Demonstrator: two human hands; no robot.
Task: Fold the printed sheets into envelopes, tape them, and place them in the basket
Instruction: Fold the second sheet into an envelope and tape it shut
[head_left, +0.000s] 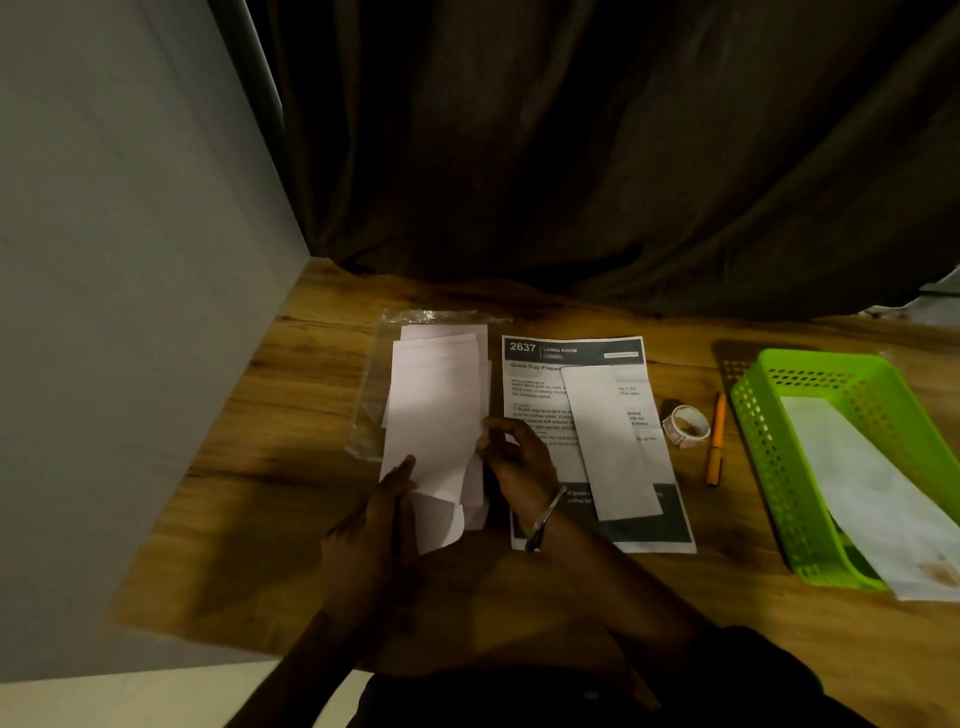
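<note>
Green basket (769, 467) at right of frame holds one folded white envelope (878, 499), its lower end cut off by the frame edge. Centre frame: folded sheet (436, 436) pinched between left hand (371, 540) and right hand (519, 457), above a clear sleeve (374, 374) of white sheets. Lighting is dim; fold detail is unclear.

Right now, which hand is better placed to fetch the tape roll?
Probably the right hand. The tape roll lies to its right, past the printed sheet, while the left hand sits farther away, pressing the folded paper.
</note>
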